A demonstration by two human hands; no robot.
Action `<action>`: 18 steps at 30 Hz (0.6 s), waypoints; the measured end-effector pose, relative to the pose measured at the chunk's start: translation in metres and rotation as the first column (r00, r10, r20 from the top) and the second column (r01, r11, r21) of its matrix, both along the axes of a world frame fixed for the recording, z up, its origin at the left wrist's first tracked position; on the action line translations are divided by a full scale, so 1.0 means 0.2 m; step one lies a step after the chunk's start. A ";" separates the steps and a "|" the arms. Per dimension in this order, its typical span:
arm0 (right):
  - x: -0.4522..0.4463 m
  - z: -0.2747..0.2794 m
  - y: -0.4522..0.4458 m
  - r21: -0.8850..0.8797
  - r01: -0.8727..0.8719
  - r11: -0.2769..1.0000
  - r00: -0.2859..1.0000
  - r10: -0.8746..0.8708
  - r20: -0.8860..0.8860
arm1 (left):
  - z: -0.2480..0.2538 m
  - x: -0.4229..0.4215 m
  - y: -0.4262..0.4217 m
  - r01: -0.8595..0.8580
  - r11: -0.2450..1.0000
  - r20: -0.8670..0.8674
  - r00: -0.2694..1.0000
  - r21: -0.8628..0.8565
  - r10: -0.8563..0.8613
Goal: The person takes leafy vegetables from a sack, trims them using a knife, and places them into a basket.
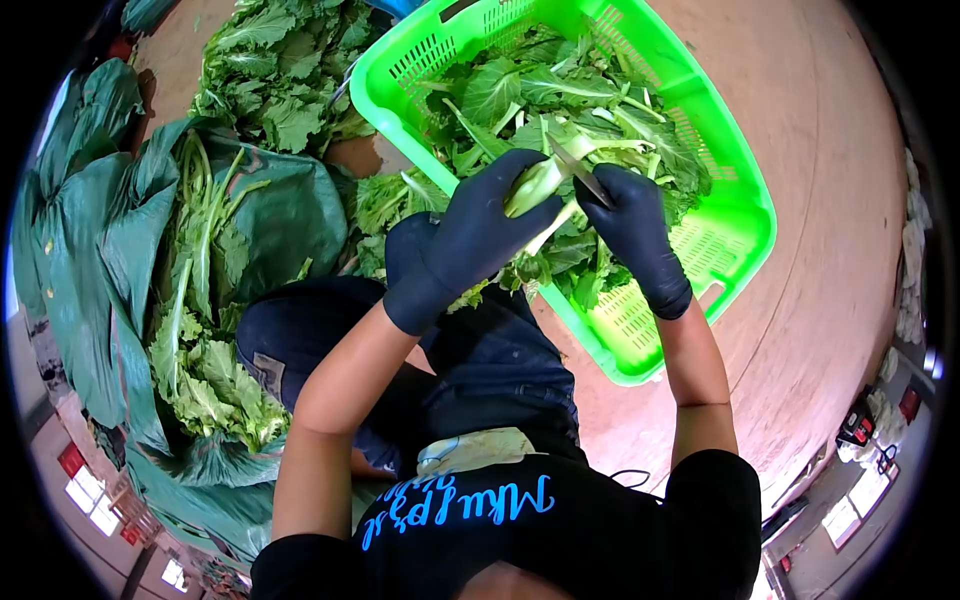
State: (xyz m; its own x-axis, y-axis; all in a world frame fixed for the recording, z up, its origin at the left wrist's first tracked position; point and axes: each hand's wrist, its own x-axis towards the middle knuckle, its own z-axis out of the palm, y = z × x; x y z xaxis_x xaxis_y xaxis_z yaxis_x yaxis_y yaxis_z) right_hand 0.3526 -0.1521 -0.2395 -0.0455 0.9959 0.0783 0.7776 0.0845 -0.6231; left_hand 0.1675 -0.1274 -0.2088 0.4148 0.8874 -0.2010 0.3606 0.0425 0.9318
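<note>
On the far left, a crumpled green plastic sheet (90,240) is spread out, with long leafy stems (220,385) lying on it. Past it, farther from the person, 1 thick heap of greens (290,90) sits on the brown floor (830,220). Next I see the person's bent legs in dark trousers (500,350), and over them the left hand (475,225), black-gloved, its fingers closed around 1 thick, pale green stalk (537,188). That stalk is held slanting above the leaves in the basket. A knife (582,172) lies with its blade across the stalk; the right hand (635,235), also black-gloved, has its fingers wrapped tightly round the handle, hiding most of it. Beneath both hands stands the bright green slotted basket (755,220), holding loose leaves (560,95), with bare floor to its right.
</note>
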 end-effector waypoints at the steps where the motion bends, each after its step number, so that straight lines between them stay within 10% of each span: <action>1: 0.01 -0.03 0.00 -0.022 -0.023 0.999 0.999 0.023 -0.028 | 0.07 0.01 0.00 0.001 0.999 -0.104 0.995 -0.041 -0.005; 8: 0.26 -0.48 -0.17 -0.552 0.070 0.831 0.925 -0.261 -0.277 | -0.08 -0.22 0.05 -0.218 0.975 0.366 0.905 -0.040 0.217; 13: 0.32 -0.45 -0.29 -0.674 0.186 0.715 0.793 -0.514 -0.326 | 0.26 -1.00 0.84 -0.247 0.852 -0.122 0.933 0.461 0.337; 16: 0.28 -0.45 -0.30 -0.667 0.196 0.719 0.833 -0.481 -0.274 | 0.30 -1.48 1.39 -0.392 0.451 -0.240 0.481 0.802 0.843; 18: 0.23 -0.45 -0.32 -0.651 0.211 0.729 0.826 -0.489 -0.281 | 0.17 -1.68 1.49 -0.445 0.328 -0.096 0.468 0.833 0.879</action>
State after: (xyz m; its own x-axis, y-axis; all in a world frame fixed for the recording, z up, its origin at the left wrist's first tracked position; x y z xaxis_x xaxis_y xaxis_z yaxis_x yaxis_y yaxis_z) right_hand 0.3978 -0.2167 -0.3303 0.2132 0.7859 -0.5805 0.3341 -0.6170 -0.7126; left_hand -0.1679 0.1703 -0.1753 -0.3541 0.7254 0.5902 0.8614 0.0073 0.5078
